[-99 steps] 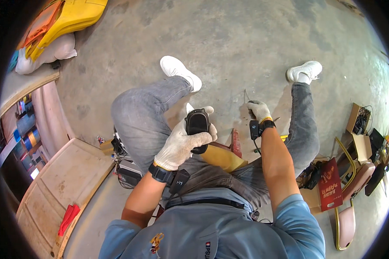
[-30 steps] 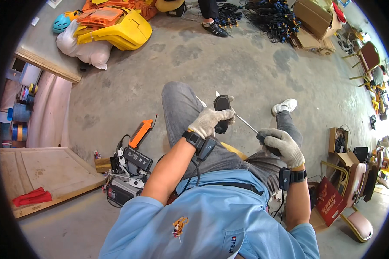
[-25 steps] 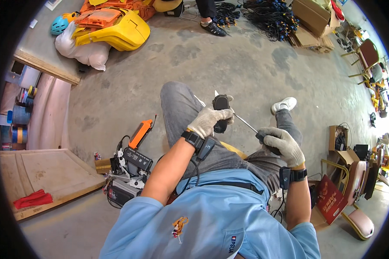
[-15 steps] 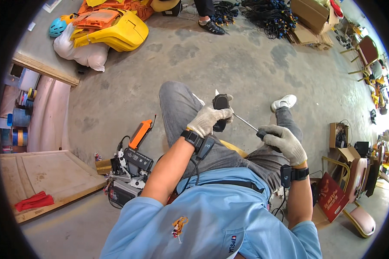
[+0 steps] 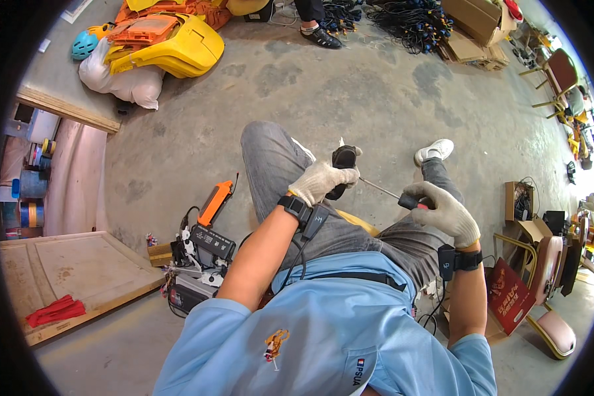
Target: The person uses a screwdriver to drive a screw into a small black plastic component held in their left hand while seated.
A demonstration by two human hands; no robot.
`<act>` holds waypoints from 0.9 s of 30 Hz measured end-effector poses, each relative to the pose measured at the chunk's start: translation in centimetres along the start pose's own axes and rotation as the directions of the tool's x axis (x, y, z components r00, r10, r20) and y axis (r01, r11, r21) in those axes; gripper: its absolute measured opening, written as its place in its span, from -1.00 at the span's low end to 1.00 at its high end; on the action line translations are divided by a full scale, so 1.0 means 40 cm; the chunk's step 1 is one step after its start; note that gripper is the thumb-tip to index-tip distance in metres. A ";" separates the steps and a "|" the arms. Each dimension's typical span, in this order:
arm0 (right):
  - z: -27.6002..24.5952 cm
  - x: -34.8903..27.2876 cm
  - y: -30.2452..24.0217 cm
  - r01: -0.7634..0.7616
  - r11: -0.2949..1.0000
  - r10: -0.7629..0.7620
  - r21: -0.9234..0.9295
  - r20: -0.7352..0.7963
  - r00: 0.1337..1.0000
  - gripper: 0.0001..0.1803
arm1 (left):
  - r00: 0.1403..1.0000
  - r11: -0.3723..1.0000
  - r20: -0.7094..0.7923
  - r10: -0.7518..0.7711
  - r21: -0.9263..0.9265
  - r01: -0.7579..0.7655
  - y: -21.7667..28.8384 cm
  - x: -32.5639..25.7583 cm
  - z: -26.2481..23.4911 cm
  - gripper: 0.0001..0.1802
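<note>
My left hand, in an off-white knit glove, is closed around a black oblong part above my lap, its fingers curling over the far side. My right hand, gloved alike, grips the black-and-red handle of a screwdriver. The thin metal shaft slants up and left to the edge of the black part. Where the tip meets it is hidden by the left fingers. A small whitish pointed bit sticks up at the top of the black part.
At my left lie an orange device, a black box-shaped unit and wired gear. Beyond, a wooden panel bears a red cloth. A yellow plastic shell sits far left, black cables far off, a chair at right.
My right hand has shifted slightly right and its fingers have changed their hold, so the red of the handle now shows. My left hand and the black part have moved a little right.
</note>
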State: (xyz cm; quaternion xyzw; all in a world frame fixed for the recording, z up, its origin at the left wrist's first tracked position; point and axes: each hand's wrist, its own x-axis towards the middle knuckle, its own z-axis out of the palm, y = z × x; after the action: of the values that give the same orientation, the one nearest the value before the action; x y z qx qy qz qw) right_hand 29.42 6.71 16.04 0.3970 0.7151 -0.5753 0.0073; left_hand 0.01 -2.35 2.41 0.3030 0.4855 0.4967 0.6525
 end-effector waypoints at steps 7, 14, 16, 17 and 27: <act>-0.030 -0.006 0.010 0.020 0.991 -0.034 -0.133 -0.102 0.994 -0.44 | 1.000 0.997 0.004 0.023 -0.077 -0.023 0.025 0.012 0.020 -0.36; 0.017 0.044 -0.007 0.091 0.995 -0.080 0.028 -0.273 0.959 -0.71 | 0.989 0.998 -0.139 -0.052 -0.045 0.046 0.038 -0.028 -0.017 -0.50; 0.024 0.038 -0.004 0.066 0.993 -0.037 0.097 -0.272 0.962 -0.77 | 0.989 0.995 -0.134 -0.066 -0.087 0.055 -0.030 0.003 -0.027 -0.57; 0.015 0.020 0.000 0.060 0.995 -0.034 0.077 -0.307 0.951 -0.79 | 0.991 0.991 -0.057 -0.124 0.034 0.126 0.002 0.019 -0.003 -0.53; 0.041 -0.002 -0.019 0.128 0.986 -0.088 0.106 -0.317 0.944 -0.74 | 0.992 1.000 -0.125 0.002 0.002 -0.002 -0.066 0.044 0.003 -0.59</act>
State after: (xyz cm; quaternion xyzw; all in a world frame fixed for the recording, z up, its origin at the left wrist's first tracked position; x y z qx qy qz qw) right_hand 28.32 5.28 16.14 0.4426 0.6905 -0.5487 -0.1619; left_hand 1.11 -1.54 -0.46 0.2724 0.5255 0.5151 0.6200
